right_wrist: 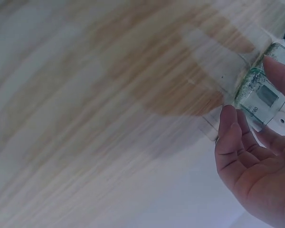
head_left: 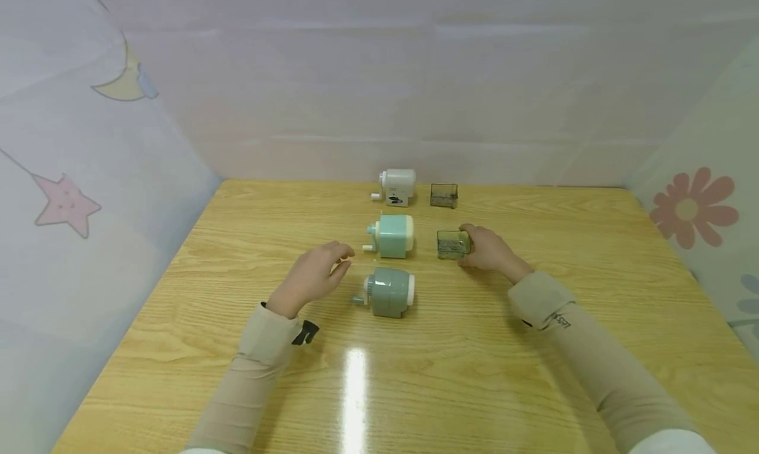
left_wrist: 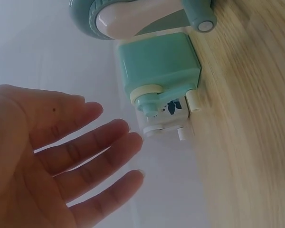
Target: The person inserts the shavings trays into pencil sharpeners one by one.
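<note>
My right hand (head_left: 486, 246) pinches a clear, green-tinted shavings drawer (head_left: 450, 248) between thumb and fingers, at its right end. In the right wrist view, grey shavings cling inside this drawer (right_wrist: 257, 97). Left of it stands a mint-green crank pencil sharpener (head_left: 393, 236) with a cream end. My left hand (head_left: 314, 273) hovers left of the sharpener cranks, its fingers relaxed and holding nothing; the left wrist view shows its palm and spread fingers (left_wrist: 92, 175). Nearest me is a grey-green crank sharpener (head_left: 388, 292) with a white end.
At the back of the wooden table (head_left: 462, 375) stands a white crank sharpener (head_left: 400, 180) with a dark print. To its right sits a second clear, dark-tinted drawer (head_left: 443, 197). Pale cloth walls (head_left: 415, 98) rise behind the table and at both sides.
</note>
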A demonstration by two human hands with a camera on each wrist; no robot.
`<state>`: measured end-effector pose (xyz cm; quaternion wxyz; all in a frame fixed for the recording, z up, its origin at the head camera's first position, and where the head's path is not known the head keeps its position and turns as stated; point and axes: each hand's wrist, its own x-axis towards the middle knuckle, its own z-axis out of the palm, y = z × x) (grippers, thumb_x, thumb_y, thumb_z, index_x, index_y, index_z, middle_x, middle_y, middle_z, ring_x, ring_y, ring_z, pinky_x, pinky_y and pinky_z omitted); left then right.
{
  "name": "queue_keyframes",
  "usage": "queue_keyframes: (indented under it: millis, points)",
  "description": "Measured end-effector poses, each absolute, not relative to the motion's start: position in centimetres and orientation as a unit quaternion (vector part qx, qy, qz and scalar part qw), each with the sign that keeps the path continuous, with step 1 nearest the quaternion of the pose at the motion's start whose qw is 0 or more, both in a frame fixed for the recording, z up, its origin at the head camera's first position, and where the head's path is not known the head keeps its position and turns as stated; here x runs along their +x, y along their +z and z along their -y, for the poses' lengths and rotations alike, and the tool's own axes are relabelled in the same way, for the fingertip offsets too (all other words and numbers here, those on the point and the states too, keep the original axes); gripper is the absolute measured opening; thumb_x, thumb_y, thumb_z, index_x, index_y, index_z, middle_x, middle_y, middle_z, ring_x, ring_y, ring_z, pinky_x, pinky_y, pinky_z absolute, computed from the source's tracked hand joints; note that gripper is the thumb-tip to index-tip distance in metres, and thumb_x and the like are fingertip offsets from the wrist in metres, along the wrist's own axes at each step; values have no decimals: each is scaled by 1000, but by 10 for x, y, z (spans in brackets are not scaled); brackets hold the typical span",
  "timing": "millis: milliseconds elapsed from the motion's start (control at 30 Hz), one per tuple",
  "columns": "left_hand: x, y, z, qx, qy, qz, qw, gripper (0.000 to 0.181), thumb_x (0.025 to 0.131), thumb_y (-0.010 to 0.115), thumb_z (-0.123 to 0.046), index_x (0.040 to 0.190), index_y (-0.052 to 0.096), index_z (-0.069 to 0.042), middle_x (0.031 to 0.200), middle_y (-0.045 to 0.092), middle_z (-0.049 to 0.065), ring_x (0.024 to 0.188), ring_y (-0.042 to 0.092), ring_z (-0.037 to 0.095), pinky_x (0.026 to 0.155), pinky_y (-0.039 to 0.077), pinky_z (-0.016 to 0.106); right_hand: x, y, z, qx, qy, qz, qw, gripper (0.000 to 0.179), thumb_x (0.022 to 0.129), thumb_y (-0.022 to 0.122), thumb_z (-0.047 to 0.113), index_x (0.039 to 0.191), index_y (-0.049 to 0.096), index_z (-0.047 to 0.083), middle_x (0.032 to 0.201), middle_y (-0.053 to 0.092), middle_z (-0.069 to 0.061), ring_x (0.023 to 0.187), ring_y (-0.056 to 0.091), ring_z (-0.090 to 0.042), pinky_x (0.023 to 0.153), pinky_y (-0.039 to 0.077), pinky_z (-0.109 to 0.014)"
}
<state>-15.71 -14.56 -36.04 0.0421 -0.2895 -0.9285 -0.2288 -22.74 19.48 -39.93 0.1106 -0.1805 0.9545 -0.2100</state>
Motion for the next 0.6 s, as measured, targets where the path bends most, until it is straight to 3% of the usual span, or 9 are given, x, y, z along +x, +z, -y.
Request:
queue_keyframes:
  millis: [267, 600]
  points:
    - [-172, -365, 144, -297, -272, 915, 24, 25, 90, 55, -8, 113, 58, 2, 105, 62, 14, 87, 60, 23, 75, 50, 37, -228, -404, -200, -174, -220, -954, 109, 73, 78, 72, 17, 134, 31, -8, 102, 58, -22, 68, 56, -21, 70, 47, -45]
    - [-196, -365, 137, -302, -273, 913, 19, 32, 88, 54, -4, 120, 53, 1, 116, 57, 15, 89, 59, 25, 79, 48, 37, -224, -402, -203, -168, -224, -954, 108, 74, 79, 71, 17, 135, 31, -9, 96, 59, -19, 70, 56, -20, 66, 48, -42]
